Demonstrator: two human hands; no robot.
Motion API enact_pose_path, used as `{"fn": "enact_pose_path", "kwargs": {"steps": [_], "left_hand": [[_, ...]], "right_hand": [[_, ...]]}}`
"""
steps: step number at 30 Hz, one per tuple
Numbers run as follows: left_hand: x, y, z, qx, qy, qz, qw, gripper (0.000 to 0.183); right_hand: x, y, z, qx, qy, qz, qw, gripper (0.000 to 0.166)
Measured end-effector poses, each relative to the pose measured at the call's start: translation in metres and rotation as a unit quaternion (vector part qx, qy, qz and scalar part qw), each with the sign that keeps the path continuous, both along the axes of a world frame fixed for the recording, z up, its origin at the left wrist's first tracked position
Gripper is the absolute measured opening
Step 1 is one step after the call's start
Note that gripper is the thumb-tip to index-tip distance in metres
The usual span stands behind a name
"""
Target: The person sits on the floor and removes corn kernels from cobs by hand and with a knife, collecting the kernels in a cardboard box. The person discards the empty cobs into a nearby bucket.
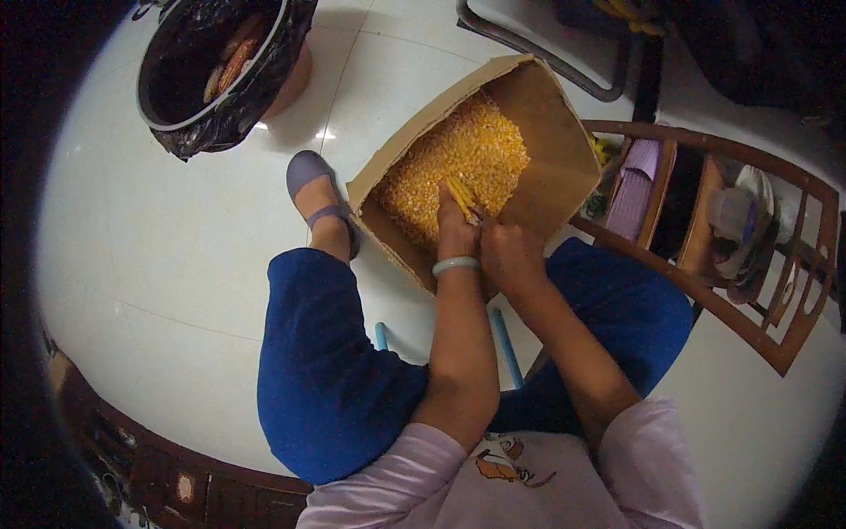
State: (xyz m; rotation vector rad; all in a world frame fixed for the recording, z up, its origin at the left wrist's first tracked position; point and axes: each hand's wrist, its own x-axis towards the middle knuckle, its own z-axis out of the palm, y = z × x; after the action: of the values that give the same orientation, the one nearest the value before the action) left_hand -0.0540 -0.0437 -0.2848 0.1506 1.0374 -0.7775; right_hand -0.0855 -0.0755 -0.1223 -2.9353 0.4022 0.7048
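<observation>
A cardboard box (pixel 548 132) stands between my knees, tilted in the view, with a heap of loose yellow corn kernels (pixel 462 145) inside. Over its near side, my left hand (pixel 457 225), with a pale bangle on the wrist, is closed around a partly shelled ear of corn (pixel 462 196) that points away from me. My right hand (pixel 512 254) is pressed against the near end of that ear, its fingers curled; whether it grips the ear too is hidden.
A bin with a black plastic liner (pixel 225 125) holding several corn cobs (pixel 236 65) stands at the upper left. Right of the box is a wooden rack (pixel 714 291) with footwear. A metal tube frame (pixel 548 56) lies beyond the box. Wooden furniture (pixel 218 496) is at lower left.
</observation>
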Motion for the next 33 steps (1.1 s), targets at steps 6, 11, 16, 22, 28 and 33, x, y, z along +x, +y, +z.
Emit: {"fn": "enact_pose_path", "kwargs": {"steps": [6,11,16,22,28,33], "left_hand": [[0.006,0.003,0.009,0.128,-0.104,-0.103,0.981,0.052],[0.001,0.015,0.004,0.061,-0.094,-0.042,0.993,0.054],[-0.014,0.004,0.024,0.050,-0.077,0.021,0.996,0.051],[0.000,0.008,0.018,-0.008,0.011,0.053,0.998,0.039],[-0.019,0.016,-0.002,0.203,-0.362,-0.169,0.894,0.043],[0.004,0.006,0.019,-0.009,0.009,0.057,0.998,0.052]], "right_hand": [[0.028,0.005,-0.003,0.032,0.013,0.000,0.999,0.019],[0.030,0.009,-0.047,-0.002,0.025,0.010,1.000,0.022],[0.056,-0.003,-0.087,0.036,-0.009,-0.083,0.996,0.023],[0.043,-0.024,-0.072,0.125,-0.165,-0.143,0.968,0.023],[0.030,-0.015,-0.007,0.137,-0.142,-0.105,0.975,0.019],[0.015,-0.009,-0.001,0.112,-0.089,-0.157,0.977,0.017]]}}
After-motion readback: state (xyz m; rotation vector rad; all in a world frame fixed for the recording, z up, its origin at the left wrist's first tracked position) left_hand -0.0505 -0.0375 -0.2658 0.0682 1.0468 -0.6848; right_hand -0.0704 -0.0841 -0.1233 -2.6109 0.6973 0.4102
